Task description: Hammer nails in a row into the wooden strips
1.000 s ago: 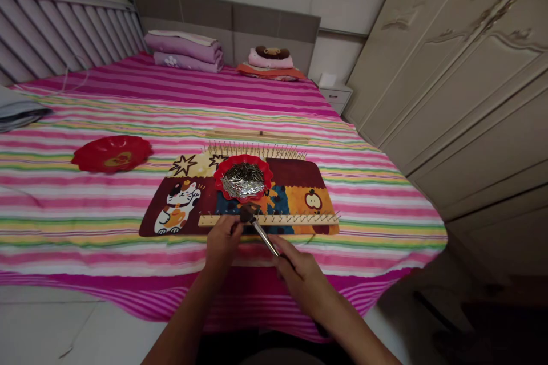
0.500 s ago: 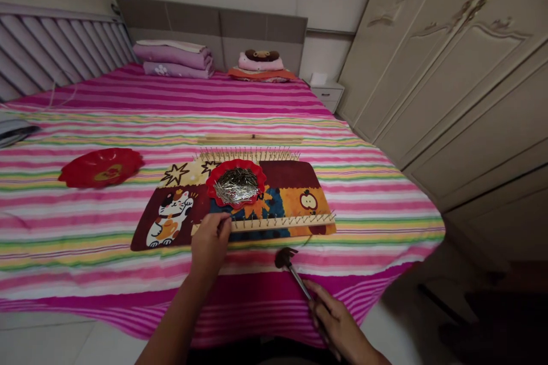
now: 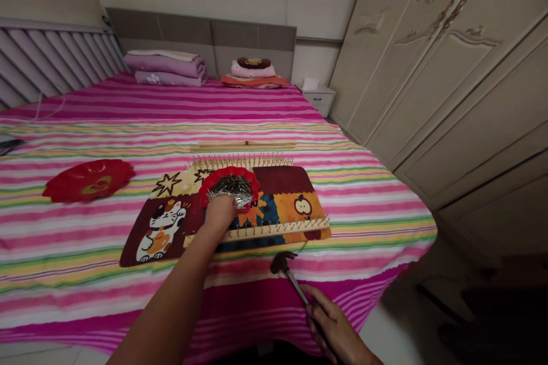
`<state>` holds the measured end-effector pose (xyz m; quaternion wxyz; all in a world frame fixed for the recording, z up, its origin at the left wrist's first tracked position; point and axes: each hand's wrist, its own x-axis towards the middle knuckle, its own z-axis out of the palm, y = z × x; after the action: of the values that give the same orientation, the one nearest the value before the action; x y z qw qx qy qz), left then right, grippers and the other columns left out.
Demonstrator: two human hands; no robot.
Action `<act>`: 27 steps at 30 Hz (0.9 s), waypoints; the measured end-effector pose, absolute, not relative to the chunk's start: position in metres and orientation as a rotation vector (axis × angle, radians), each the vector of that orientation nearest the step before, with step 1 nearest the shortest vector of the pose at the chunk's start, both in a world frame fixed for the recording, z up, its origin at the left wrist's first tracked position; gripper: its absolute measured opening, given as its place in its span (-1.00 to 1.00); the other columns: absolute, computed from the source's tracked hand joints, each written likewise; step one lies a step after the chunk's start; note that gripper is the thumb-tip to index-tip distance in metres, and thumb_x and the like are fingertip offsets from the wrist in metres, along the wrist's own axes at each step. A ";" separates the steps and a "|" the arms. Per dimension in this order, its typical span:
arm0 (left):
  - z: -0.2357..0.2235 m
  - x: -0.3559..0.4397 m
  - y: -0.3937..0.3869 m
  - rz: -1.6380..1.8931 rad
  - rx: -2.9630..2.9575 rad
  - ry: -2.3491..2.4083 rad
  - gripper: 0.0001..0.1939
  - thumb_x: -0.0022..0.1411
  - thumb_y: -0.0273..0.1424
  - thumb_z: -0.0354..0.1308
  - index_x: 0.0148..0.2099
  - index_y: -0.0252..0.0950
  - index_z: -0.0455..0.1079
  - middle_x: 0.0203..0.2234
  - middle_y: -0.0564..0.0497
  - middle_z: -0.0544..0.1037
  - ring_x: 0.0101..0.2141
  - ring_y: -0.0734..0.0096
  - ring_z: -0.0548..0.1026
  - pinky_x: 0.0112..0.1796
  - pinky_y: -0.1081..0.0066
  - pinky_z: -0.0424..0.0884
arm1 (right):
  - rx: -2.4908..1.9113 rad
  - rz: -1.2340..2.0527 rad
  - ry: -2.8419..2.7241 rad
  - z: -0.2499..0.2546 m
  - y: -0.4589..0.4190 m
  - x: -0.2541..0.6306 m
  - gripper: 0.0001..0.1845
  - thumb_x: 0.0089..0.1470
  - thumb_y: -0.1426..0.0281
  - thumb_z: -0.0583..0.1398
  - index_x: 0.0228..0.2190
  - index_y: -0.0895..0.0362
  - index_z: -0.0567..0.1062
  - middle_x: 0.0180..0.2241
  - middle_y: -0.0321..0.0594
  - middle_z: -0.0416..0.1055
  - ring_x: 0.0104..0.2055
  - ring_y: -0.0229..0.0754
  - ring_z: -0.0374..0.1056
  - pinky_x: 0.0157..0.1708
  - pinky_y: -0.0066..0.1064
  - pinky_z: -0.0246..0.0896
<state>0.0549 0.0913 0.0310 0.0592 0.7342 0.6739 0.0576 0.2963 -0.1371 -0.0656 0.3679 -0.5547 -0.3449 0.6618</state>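
My left hand [image 3: 222, 211] is at the near edge of a red scalloped bowl [image 3: 254, 178] full of loose nails [image 3: 235, 183]. Its fingertips are hidden, so I cannot see whether they pinch a nail. Below that hand runs a wooden strip [image 3: 268, 230] with a row of nails standing up along it; my forearm covers part of its left portion. My right hand [image 3: 331, 322] grips a claw hammer [image 3: 281, 262] by the handle, its head resting over the striped bedspread near the strip.
A patterned mat [image 3: 280, 179] lies under the bowl and strip. Behind the bowl are more nail-studded strips [image 3: 240, 161] and bare wooden strips [image 3: 222, 145]. To the left sits a red plate-like lid [image 3: 88, 181]. Folded bedding [image 3: 166, 65] is stacked by the headboard; a wardrobe [image 3: 428, 80] stands right.
My left hand has moved forward from the left part of the nailed strip to the bowl of nails. The right hand keeps its hold on the hammer. The view has shifted slightly.
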 end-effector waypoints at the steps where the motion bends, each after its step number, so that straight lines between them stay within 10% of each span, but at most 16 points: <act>1: 0.031 0.054 0.092 0.171 2.222 2.046 -0.81 0.04 -0.44 0.04 -0.39 -0.27 0.50 -0.44 -0.17 0.57 -0.37 0.22 0.51 -0.37 0.39 0.31 | -1.424 1.695 -0.877 -0.066 -0.137 0.296 -0.39 0.02 0.10 0.08 0.04 0.17 0.25 -0.74 -0.57 0.08 -0.81 -0.46 -0.21 -0.84 -0.63 -0.33; 27: 0.031 0.005 -0.004 1.129 1.241 1.750 -0.67 -0.16 -0.13 0.21 -0.38 -0.27 0.45 -0.57 0.08 0.52 -0.49 0.44 0.42 -0.45 0.48 0.31 | -1.538 1.677 -0.856 -0.053 -0.138 0.294 -0.38 0.00 0.14 0.09 0.07 0.15 0.24 -0.71 -0.53 0.16 -0.82 -0.46 -0.14 -0.89 -0.66 -0.31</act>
<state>0.0052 -0.0045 0.0312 0.3508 0.4794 0.6760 0.4359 0.2938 -0.1377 -0.0528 0.3477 -0.5932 -0.3302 0.6467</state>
